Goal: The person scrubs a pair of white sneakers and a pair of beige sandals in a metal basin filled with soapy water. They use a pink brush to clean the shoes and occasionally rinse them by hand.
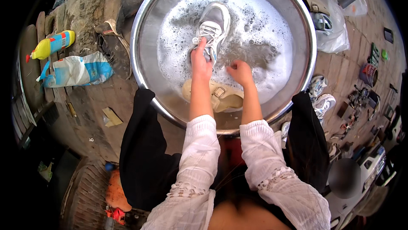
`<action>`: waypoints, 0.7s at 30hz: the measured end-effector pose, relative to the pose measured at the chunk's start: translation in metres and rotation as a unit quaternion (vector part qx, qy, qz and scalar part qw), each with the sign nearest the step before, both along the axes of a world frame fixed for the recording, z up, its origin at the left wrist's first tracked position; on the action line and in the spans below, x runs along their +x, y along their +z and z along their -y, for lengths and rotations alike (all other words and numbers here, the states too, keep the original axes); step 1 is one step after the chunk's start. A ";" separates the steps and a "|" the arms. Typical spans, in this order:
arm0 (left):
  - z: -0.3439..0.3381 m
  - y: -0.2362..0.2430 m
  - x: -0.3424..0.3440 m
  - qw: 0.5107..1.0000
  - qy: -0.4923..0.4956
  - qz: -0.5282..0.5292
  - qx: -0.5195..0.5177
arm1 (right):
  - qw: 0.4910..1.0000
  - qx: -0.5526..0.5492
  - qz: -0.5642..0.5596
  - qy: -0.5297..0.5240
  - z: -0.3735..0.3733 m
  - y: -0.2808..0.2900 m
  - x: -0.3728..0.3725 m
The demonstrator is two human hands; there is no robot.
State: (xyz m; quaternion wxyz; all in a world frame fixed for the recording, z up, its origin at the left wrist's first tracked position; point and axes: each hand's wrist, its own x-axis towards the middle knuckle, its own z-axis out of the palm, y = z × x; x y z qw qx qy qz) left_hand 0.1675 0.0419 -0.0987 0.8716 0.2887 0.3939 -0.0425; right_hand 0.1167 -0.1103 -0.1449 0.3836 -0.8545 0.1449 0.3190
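Observation:
A large round metal basin [142,56] of foamy, soapy water [267,26] stands in front of me. My left hand [200,62] grips the heel end of a grey and white lace-up sneaker [214,19], whose toe points away from me. My right hand [241,73] is just right of it, low over the suds, with its fingers curled in; whatever they may hold is hidden. A beige buckled shoe [219,92] lies in the water at the basin's near side, partly behind my left forearm.
On the left lie a yellow bottle with a red cap [53,45], a blue and white packet [80,70] and a worn dark shoe [112,45]. At right are a plastic bag with shoes [331,30], more sneakers [324,102], a tin [368,74] and scattered small tools [361,98].

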 end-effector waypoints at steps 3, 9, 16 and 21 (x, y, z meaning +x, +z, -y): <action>0.013 -0.003 -0.006 0.998 -0.002 -0.010 0.068 | 0.999 -0.030 0.003 0.015 -0.020 0.009 -0.003; 0.016 0.005 -0.022 0.986 -0.063 0.059 0.145 | 0.996 0.040 0.023 -0.077 -0.019 0.002 -0.005; 0.015 0.011 -0.034 0.950 -0.090 0.077 0.288 | 0.938 0.098 0.013 -0.333 0.020 0.021 0.030; 0.003 0.008 -0.039 0.959 -0.173 0.030 0.222 | 0.866 0.254 0.069 -0.425 0.016 0.046 0.066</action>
